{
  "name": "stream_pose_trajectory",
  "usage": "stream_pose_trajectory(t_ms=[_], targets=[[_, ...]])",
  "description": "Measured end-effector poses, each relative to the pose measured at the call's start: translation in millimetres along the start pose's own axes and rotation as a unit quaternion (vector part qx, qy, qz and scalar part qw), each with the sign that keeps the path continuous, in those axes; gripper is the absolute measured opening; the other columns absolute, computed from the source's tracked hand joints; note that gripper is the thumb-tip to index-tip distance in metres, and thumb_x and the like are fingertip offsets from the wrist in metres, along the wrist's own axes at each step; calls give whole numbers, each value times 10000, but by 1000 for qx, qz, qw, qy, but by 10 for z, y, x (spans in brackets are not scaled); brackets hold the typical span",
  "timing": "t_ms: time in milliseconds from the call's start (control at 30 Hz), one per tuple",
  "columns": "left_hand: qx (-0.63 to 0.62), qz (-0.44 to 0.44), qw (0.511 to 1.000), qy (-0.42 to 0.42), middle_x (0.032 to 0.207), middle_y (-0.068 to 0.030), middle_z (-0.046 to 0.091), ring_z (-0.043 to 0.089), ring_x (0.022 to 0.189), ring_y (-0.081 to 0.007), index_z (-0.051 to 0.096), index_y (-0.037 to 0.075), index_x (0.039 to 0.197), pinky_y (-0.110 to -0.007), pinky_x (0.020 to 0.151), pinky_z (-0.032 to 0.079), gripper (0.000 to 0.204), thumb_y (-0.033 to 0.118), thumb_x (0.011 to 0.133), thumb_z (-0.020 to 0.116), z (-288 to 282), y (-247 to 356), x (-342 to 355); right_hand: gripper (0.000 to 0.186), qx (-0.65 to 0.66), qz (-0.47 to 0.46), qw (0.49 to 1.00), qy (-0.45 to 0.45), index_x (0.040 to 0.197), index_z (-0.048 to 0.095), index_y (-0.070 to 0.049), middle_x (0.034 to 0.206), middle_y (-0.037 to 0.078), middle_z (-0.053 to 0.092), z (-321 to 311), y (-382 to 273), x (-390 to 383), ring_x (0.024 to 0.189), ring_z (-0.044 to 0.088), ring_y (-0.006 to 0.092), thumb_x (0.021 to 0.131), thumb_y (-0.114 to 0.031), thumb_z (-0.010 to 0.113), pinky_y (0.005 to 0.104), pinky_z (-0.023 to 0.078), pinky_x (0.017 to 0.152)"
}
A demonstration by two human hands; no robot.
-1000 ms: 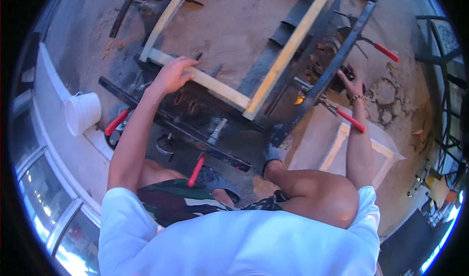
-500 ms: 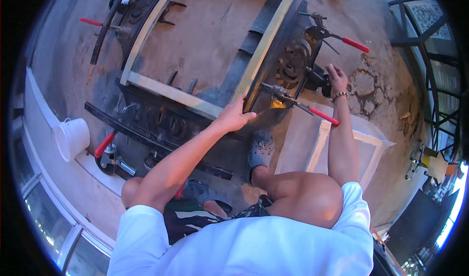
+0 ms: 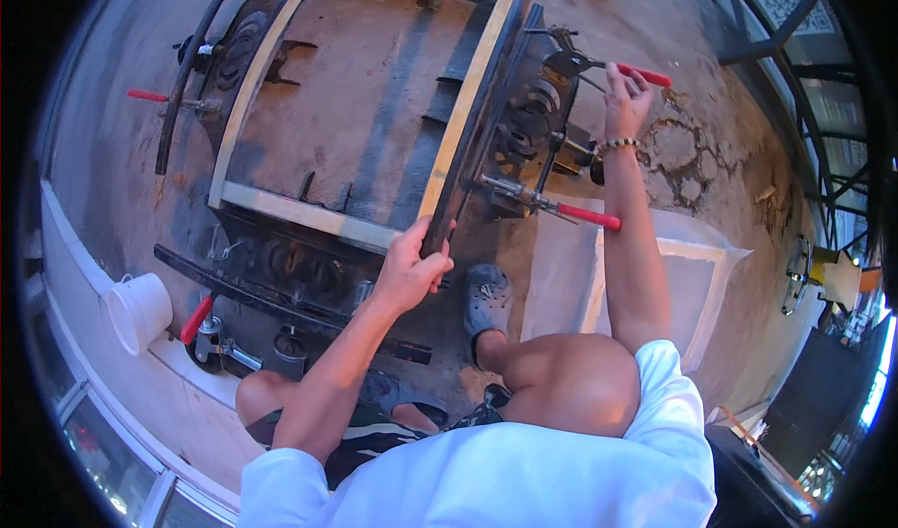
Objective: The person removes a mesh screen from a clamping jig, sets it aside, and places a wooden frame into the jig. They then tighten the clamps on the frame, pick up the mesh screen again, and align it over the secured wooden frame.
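On the floor in front of the person, a four-sided frame of pale wooden strips (image 3: 299,212) is laid over a black metal stand with slotted plates (image 3: 524,130). Three of its corners are shown to meet; the near right corner is partly hidden by the left hand, so its closeness cannot be told. As an outline, then, the frame is judged to be largely put together.

Along its right side a straight black metal bar (image 3: 468,154) is set close against the wood. The near end of this bar is held by the left hand (image 3: 412,266), with thumb and fingers wrapped around it. By the right hand (image 3: 625,102), a red-handled metal clamp (image 3: 645,76) is reached; the fingers are bent and narrowly spaced at the handle's inner end, but whether it is gripped cannot be told. A second red-handled clamp (image 3: 587,216) is found below, beside the right forearm.

A near black bar (image 3: 271,294) and a left dark bar (image 3: 190,74) are seen apart from the wooden strips, so those two sides are judged not yet closed up; only the right side is being attended to.

Farther out, a translucent white sheet (image 3: 561,275) is spread at the right, and a white plastic bucket (image 3: 145,313) is placed at the left.
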State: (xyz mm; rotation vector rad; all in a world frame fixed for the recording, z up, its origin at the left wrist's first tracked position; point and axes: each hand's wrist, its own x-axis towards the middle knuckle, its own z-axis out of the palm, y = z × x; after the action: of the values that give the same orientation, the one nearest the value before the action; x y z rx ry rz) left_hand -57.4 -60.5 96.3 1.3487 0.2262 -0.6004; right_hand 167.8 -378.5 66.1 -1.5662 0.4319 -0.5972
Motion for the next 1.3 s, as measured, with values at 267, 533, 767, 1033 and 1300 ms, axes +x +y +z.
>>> stream_pose_trajectory(t_ms=[267, 533, 767, 1033, 1300], targets=[[110, 157, 979, 64, 755, -17, 592, 512, 488, -85, 529, 26, 1275, -245, 438, 427, 443, 208, 889, 645, 519, -19, 203, 652, 163, 112, 980, 17, 1245, 386, -137, 1266, 70, 514, -290, 431, 589, 1239, 467, 295, 768, -305, 797, 536, 361, 959], [107, 148, 981, 68, 646, -20, 581, 537, 427, -86, 528, 17, 1265, -256, 392, 428, 451, 251, 896, 640, 686, -199, 440, 757, 128, 105, 986, 26, 1244, 288, -205, 1126, 86, 542, -202, 510, 918, 1020, 616, 268, 724, -145, 835, 529, 435, 881], [119, 136, 980, 86, 913, -236, 669, 665, 875, -390, 552, -37, 1178, -405, 743, 514, 410, 225, 876, 638, 759, -242, 425, 709, -210, -137, 968, 11, 1221, 341, -57, 999, 120, 559, 18, 627, 1171, 914, 605, 235, 703, -208, 801, 380, 480, 832], [149, 226, 957, 105, 889, -255, 656, 645, 844, -438, 540, -36, 1159, -444, 706, 519, 383, 201, 873, 635, 884, -179, 504, 742, -110, -74, 991, -7, 1236, 326, -35, 976, 127, 578, 123, 574, 1026, 860, 615, 229, 700, -216, 807, 382, 487, 824], [289, 137, 946, 56, 902, -287, 647, 620, 874, -477, 441, -76, 1220, -501, 732, 500, 571, 324, 874, 659, 1010, -221, 549, 764, -289, -185, 938, 42, 1271, 278, -39, 914, 120, 605, -35, 637, 1140, 716, 632, 222, 744, -256, 788, 324, 507, 620]])
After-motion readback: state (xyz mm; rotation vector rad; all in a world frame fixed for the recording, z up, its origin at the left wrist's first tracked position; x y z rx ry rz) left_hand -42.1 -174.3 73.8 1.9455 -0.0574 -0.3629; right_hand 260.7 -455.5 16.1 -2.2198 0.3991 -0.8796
